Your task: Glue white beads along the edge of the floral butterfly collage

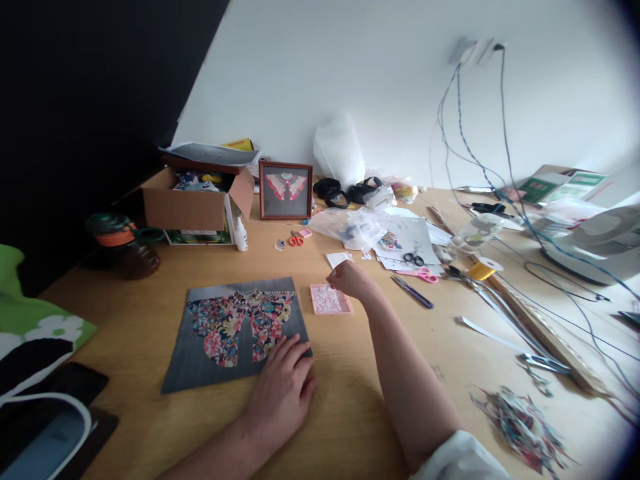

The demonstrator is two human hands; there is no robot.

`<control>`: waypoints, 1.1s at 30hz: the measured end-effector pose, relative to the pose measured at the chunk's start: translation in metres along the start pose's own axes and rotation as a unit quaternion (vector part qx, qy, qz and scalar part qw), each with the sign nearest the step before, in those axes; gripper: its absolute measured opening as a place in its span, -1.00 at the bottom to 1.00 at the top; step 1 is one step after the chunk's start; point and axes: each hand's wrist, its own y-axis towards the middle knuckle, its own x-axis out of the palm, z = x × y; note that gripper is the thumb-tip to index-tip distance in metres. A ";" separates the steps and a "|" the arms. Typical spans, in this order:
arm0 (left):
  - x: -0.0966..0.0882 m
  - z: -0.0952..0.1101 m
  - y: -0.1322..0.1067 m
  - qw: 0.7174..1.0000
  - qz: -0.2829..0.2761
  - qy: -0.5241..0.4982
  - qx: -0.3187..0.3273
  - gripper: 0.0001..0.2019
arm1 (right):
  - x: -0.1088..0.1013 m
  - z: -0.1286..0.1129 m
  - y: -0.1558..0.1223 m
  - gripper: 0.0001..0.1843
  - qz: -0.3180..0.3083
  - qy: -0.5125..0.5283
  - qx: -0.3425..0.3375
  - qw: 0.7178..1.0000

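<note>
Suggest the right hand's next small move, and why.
Probably pinch one of the small pale pieces: the right hand's fingertips are at the pink tray holding them, and the left hand rests on the grey sheet. Whether one is already pinched is unclear.

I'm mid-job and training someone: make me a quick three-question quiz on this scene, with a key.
1. True or false: the left hand lies partly on the dark grey sheet that bears the floral cutout.
2. Which is the right hand nearest to?
A) the yellow spool
B) the pink tray
C) the white bottle
3. Fill in: in the image, the framed picture stands to the ____ of the open cardboard box.

Key: 1 true; 2 B; 3 right.
</note>
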 end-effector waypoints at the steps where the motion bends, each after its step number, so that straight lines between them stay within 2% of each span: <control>1: 0.000 0.000 0.000 1.000 0.002 0.000 0.000 -0.72 | 0.000 0.000 0.000 -0.78 0.001 0.003 0.000 1.000; 7: 0.001 0.000 0.000 1.000 0.015 -0.002 0.003 -0.73 | 0.001 0.001 0.002 -0.77 0.002 0.014 0.001 1.000; 22: 0.000 0.000 0.001 1.000 0.004 0.002 -0.002 -0.73 | 0.000 0.005 0.002 -0.76 -0.003 0.026 0.005 1.000; 28: 0.002 -0.001 -0.001 1.000 0.006 -0.001 0.003 -0.72 | -0.008 0.004 -0.003 -0.77 0.024 0.052 -0.008 0.998; 33: 0.001 -0.001 -0.001 1.000 0.001 -0.014 -0.001 -0.71 | -0.002 -0.010 -0.005 -0.77 0.056 0.078 -0.030 0.995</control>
